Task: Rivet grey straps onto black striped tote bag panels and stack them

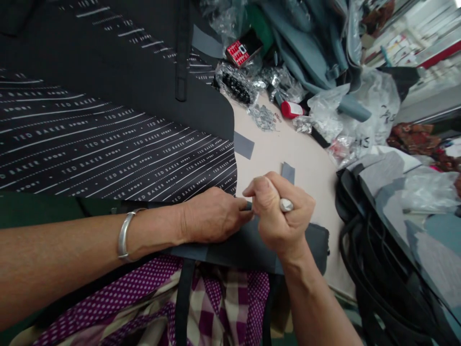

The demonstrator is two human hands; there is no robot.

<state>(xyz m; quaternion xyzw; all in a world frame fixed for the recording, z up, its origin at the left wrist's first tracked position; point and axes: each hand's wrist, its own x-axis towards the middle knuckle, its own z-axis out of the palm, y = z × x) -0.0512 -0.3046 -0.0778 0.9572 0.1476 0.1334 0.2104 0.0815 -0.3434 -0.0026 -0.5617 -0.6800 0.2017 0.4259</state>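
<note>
My left hand, a silver bangle on its wrist, rests with fingers curled on a dark grey fabric piece at the table's near edge. My right hand is closed in a fist right beside it, thumb on top, gripping a thin silver tool whose end shows between the fingers. The two hands touch at the fingertips over the fabric's edge. A black lining printed with white lines and lettering lies just behind my left hand.
Small grey fabric patches lie on the beige table. Behind are metal parts in plastic bags, a red box, a red-capped bottle and grey bags. Black straps and panels pile up at right.
</note>
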